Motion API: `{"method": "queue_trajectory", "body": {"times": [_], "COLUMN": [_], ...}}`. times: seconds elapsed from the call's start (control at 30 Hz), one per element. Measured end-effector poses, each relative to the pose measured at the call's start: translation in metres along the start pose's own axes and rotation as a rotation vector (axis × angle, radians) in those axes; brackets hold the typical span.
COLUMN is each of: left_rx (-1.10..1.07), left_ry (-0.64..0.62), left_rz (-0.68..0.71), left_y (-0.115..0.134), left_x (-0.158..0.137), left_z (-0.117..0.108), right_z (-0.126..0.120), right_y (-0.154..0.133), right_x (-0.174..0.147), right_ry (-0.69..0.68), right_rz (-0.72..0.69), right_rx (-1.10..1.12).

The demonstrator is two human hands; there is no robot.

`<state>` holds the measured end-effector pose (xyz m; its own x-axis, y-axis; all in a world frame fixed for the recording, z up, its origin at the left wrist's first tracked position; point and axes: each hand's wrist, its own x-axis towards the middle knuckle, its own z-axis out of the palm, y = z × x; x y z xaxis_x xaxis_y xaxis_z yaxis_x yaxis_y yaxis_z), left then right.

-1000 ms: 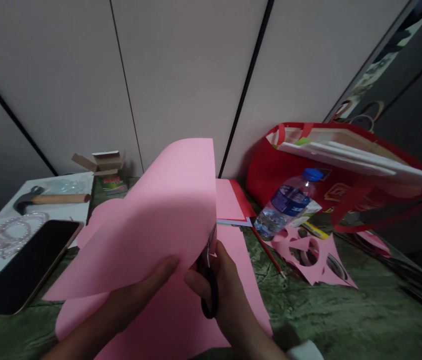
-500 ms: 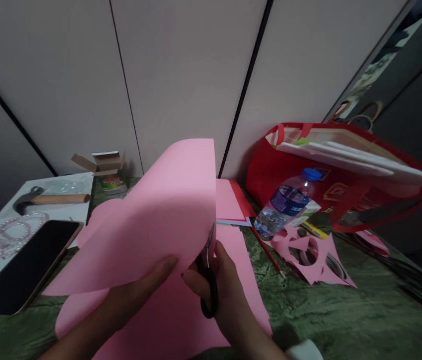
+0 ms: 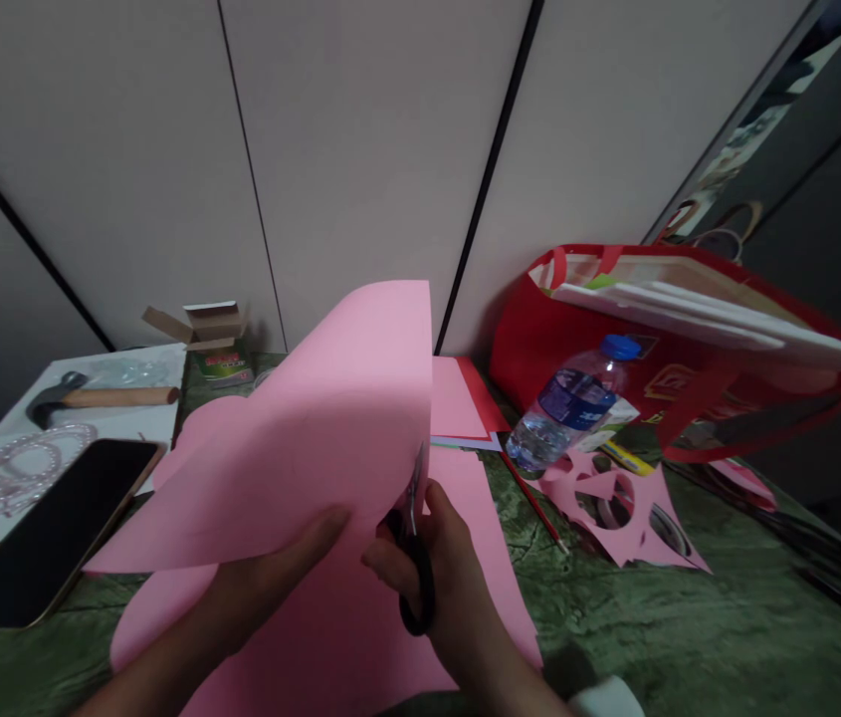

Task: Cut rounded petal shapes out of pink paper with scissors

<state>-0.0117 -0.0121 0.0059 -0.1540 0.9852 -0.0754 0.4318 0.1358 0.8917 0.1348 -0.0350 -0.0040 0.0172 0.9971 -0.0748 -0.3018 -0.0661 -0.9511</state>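
A large sheet of pink paper (image 3: 330, 418) is raised and curled above the table. My left hand (image 3: 293, 558) grips its lower edge, thumb on top, with the other fingers hidden behind the sheet. Fingers through the black handles, my right hand (image 3: 450, 558) holds a pair of scissors (image 3: 420, 588), whose blades point up against the sheet's right edge. Beneath both hands lie more pink sheets (image 3: 495, 558), and a pink piece with rounded edges (image 3: 158, 607) shows at the left under the raised paper.
Left are a black phone (image 3: 54, 533), a hammer (image 3: 113, 396), clear beads (image 3: 17, 468) and an opened small box (image 3: 222, 358). Right are a water bottle (image 3: 565, 408), a red pencil (image 3: 535, 503), pink scraps with round holes (image 3: 644, 498) and a red bag (image 3: 539, 339).
The raised sheet has shifted slightly, its left corner a little higher. The scissors' blades have changed angle slightly at the paper's edge; both hands keep their hold.
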Motion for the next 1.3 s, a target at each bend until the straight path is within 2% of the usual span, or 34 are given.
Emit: {"method": "queue_trajectory", "body": {"times": [0.3,0.47,0.73,0.93,1.03,1.13,1.2,1.3], "left_rx": [-0.100,-0.164,-0.125,-0.238,-0.226,-0.151,-0.117,-0.087], "left_ry": [0.038,0.040,0.082,0.190,0.130,-0.034,-0.122,-0.150], "left_rz": [0.056,-0.013,0.001,-0.109,-0.068,0.031,0.042,0.027], "left_y": [0.006,0.010,0.011,0.011,0.009,0.008,0.009,0.012], "left_x": [-0.001,-0.004,-0.003,-0.002,-0.002,-0.001,0.000,0.001], "left_z": [0.002,0.004,0.004,0.007,0.007,0.004,0.002,0.000], "right_z": [-0.001,-0.001,0.001,0.003,0.006,0.008,0.007,0.003], "right_y": [0.003,0.006,0.003,0.003,0.005,0.009,0.011,0.013], "right_x": [0.000,0.001,-0.002,-0.005,-0.005,-0.002,0.000,0.002], "right_ry": [0.009,0.008,0.012,0.029,0.034,0.033,0.020,0.001], "right_rz": [0.026,0.028,0.028,0.040,0.043,0.097,0.123,0.106], "right_rx": [-0.049,-0.080,-0.112,-0.128,-0.090,-0.064,-0.063,-0.047]}}
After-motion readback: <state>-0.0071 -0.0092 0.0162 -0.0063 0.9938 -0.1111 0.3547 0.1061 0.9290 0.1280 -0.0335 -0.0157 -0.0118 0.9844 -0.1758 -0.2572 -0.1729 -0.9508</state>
